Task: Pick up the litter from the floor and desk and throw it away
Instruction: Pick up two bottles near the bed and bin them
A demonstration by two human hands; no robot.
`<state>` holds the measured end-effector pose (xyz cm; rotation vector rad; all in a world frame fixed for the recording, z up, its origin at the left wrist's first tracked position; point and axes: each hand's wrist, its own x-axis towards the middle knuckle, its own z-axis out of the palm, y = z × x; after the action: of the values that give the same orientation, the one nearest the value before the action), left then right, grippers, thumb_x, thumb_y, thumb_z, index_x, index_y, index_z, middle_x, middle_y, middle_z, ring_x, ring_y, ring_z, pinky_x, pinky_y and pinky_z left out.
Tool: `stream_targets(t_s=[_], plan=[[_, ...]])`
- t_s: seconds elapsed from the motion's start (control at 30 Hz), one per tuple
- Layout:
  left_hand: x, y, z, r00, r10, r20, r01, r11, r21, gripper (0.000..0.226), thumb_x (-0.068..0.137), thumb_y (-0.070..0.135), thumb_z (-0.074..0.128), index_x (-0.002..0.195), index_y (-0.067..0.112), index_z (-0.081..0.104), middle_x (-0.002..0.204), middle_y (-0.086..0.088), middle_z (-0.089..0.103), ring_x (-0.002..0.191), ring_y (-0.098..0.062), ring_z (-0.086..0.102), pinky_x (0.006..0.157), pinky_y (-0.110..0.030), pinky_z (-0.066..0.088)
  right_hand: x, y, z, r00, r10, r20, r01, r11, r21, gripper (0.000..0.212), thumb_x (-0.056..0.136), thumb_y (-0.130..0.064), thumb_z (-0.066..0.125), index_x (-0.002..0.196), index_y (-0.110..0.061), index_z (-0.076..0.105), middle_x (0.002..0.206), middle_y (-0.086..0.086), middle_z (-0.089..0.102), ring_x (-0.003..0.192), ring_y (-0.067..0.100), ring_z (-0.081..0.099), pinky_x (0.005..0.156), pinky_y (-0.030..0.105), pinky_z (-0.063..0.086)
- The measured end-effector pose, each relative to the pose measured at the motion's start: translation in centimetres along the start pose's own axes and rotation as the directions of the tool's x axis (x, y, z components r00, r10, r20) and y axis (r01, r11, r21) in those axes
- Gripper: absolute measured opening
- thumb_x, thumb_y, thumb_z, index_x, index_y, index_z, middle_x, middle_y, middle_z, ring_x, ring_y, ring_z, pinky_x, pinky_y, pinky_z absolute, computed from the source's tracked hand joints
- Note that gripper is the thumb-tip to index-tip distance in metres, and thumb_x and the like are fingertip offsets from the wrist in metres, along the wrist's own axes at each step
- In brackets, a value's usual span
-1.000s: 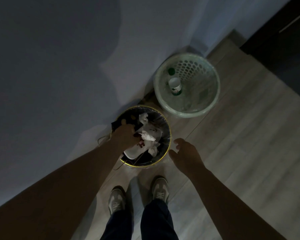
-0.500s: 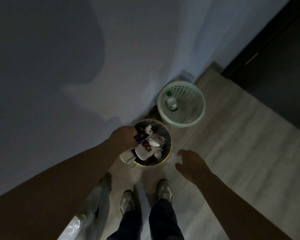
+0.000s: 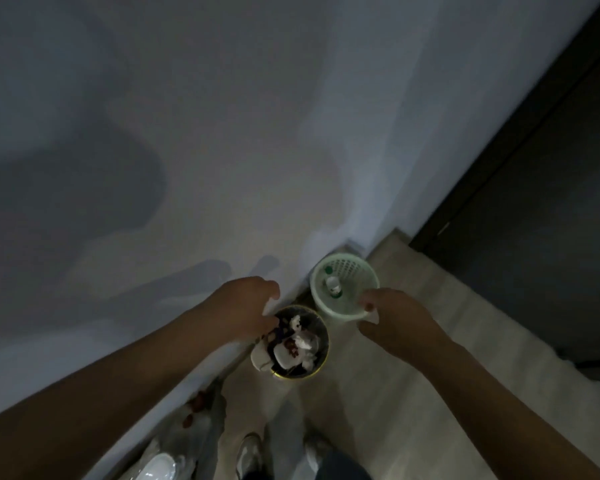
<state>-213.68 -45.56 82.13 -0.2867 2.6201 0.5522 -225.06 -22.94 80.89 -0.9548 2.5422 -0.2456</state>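
A round dark bin [image 3: 321, 355] with a yellow rim stands on the floor against the wall, filled with crumpled white paper [image 3: 300, 341] and other litter. My left hand [image 3: 246, 306] hovers over its far left edge, fingers loosely curled, holding nothing. A pale green perforated basket [image 3: 355, 268] stands behind the bin in the corner, with a small green-capped bottle [image 3: 333, 284] inside. My right hand [image 3: 395, 320] hangs in front of the basket's near rim, thumb and forefinger loosely curved; I see nothing in it.
A clear plastic bag [image 3: 187, 441] with reddish bits and something white lies along the wall at the lower left. My shoes [image 3: 250, 455] stand on the pale wooden floor [image 3: 413, 410]. A dark door [image 3: 534, 220] fills the right side. The room is dim.
The view has risen and pulled back from the bins. My left hand lifted out of the dark bin, empty. My right hand moved up towards the green basket.
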Motion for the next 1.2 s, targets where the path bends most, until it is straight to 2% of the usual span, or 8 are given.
stream_targets(t_s=[0.13, 0.27, 0.4, 0.6, 0.8, 0.93, 1.07, 1.2], plan=[[-3.5, 3.4, -5.4, 0.982, -0.028, -0.186, 0.031, 0.999, 0.011, 0.05, 0.092, 0.039, 0.056, 0.138, 0.024, 0.042, 0.133, 0.002, 0.05, 0.119, -0.013, 0.049, 0.099, -0.022, 0.037, -0.2, -1.0, -8.2, 0.983, -0.177, -0.048, 0.177, 0.984, 0.008, 0.031, 0.087, -0.026, 0.063, 0.116, -0.017, 0.06, 0.111, 0.003, 0.063, 0.106, 0.021, 0.058, 0.088, 0.03, 0.045], [-7.1, 6.8, -9.9, 0.904, -0.092, -0.418, 0.093, 0.995, -0.018, 0.048, 0.09, 0.041, 0.058, 0.134, 0.028, 0.046, 0.129, 0.009, 0.053, 0.115, -0.007, 0.051, 0.092, -0.012, 0.034, 0.0, -2.4, -16.1, 0.918, -0.375, -0.132, 0.375, 0.927, -0.025, 0.039, 0.09, -0.035, 0.062, 0.127, -0.025, 0.054, 0.118, -0.008, 0.057, 0.109, 0.011, 0.053, 0.092, 0.024, 0.042], [-11.3, 9.2, -12.2, 0.788, -0.17, -0.591, 0.198, 0.98, -0.017, 0.047, 0.089, 0.043, 0.058, 0.133, 0.031, 0.047, 0.126, 0.012, 0.055, 0.113, -0.004, 0.052, 0.086, -0.006, 0.028, -0.9, -5.4, -21.6, 0.79, -0.566, -0.237, 0.565, 0.822, -0.078, 0.039, 0.089, -0.035, 0.063, 0.127, -0.028, 0.054, 0.117, -0.01, 0.057, 0.109, 0.008, 0.053, 0.095, 0.025, 0.044], [-21.9, 10.0, -11.5, 0.596, -0.371, -0.712, 0.428, 0.897, -0.108, 0.045, 0.088, 0.046, 0.058, 0.13, 0.033, 0.049, 0.122, 0.014, 0.056, 0.108, -0.004, 0.055, 0.085, -0.01, 0.033, -3.8, -13.8, -22.9, 0.574, -0.798, -0.183, 0.784, 0.6, -0.159, 0.038, 0.088, -0.034, 0.062, 0.125, -0.03, 0.054, 0.118, -0.013, 0.056, 0.111, 0.007, 0.052, 0.093, 0.022, 0.041], [-35.8, 10.5, -5.9, 0.338, -0.582, -0.739, 0.668, 0.702, -0.247, 0.044, 0.088, 0.05, 0.056, 0.13, 0.037, 0.047, 0.123, 0.018, 0.054, 0.107, -0.002, 0.055, 0.086, -0.011, 0.037, -10.8, -24.6, -19.5, 0.283, -0.955, -0.083, 0.943, 0.293, -0.159, 0.036, 0.086, -0.035, 0.062, 0.122, -0.03, 0.057, 0.117, -0.016, 0.055, 0.109, 0.005, 0.053, 0.092, 0.019, 0.04], [-45.6, 12.7, 1.0, 0.162, -0.725, -0.669, 0.765, 0.521, -0.38, 0.046, 0.086, 0.049, 0.058, 0.128, 0.035, 0.049, 0.123, 0.015, 0.055, 0.108, -0.006, 0.056, 0.091, -0.018, 0.041, -18.4, -31.5, -14.9, 0.062, -0.998, -0.006, 0.991, 0.063, -0.117, 0.037, 0.085, -0.035, 0.063, 0.121, -0.028, 0.057, 0.117, -0.013, 0.057, 0.107, 0.005, 0.054, 0.092, 0.02, 0.04], [-57.4, 18.9, 9.5, -0.052, -0.825, -0.562, 0.822, 0.284, -0.493, 0.04, 0.085, 0.042, 0.061, 0.122, 0.029, 0.056, 0.119, 0.009, 0.058, 0.109, -0.012, 0.059, 0.09, -0.021, 0.043, -30.6, -37.0, -8.7, -0.194, -0.977, 0.09, 0.98, -0.196, -0.013, 0.04, 0.087, -0.037, 0.062, 0.125, -0.03, 0.054, 0.118, -0.014, 0.055, 0.109, 0.005, 0.054, 0.092, 0.021, 0.042], [-67.2, 26.8, 18.1, -0.254, -0.86, -0.443, 0.818, 0.053, -0.573, 0.043, 0.087, 0.047, 0.059, 0.127, 0.035, 0.05, 0.123, 0.016, 0.054, 0.11, -0.004, 0.054, 0.09, -0.017, 0.043, -44.4, -39.7, -3.1, -0.426, -0.894, 0.138, 0.904, -0.414, 0.107, 0.04, 0.088, -0.038, 0.063, 0.125, -0.028, 0.055, 0.118, -0.01, 0.057, 0.107, 0.007, 0.054, 0.09, 0.021, 0.043]])
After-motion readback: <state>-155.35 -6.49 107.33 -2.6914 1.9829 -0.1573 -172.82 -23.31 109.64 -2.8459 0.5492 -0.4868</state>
